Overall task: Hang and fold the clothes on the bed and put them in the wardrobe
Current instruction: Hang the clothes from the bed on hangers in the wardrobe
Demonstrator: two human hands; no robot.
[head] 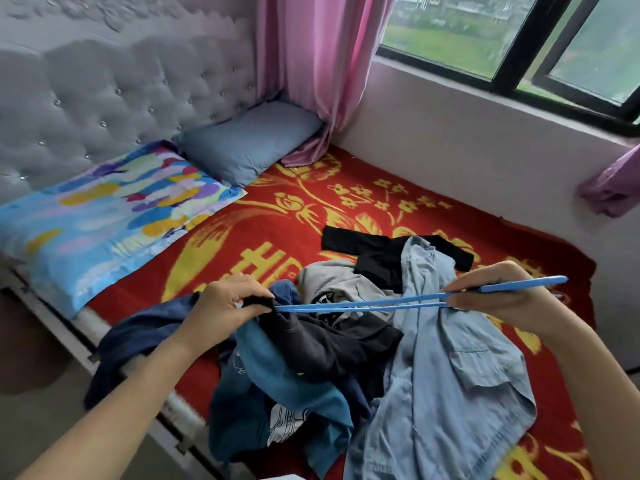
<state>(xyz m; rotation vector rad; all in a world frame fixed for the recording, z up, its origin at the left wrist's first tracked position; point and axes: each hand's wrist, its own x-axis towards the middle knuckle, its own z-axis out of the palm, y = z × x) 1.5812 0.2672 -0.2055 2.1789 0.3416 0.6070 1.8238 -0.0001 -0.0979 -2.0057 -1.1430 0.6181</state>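
Across nearly the whole view the bed (346,209) is spread out, covered by a red blanket patterned in gold, and it is backed by a grey tufted headboard (121,91). Up at the right a dark-framed window (519,39) is seen, with a pink curtain (318,64) hung beside it down to the mattress. Two pillows are laid against the headboard: a multicoloured pillow (104,216) on the left, a plain blue-grey pillow (249,140) just beside it. And now the clothes, which are heaped at the near edge of the bed. A pale denim shirt (450,375) is sprawled on the right, a teal shirt (277,386) is bunched at the front, and a navy garment (138,341) is draped over the bed's side. A grey shirt (332,282) and a black garment (374,251) are left behind them. Over the pile a blue hanger (363,304) is held roughly level. A dark grey garment (329,344) is gathered at its left end and trails down onto the heap. That gathered edge is pinched by the left hand (225,306), fingers curled tight. The hanger's other end is gripped by the right hand (498,296), and only its tip is left poking out.
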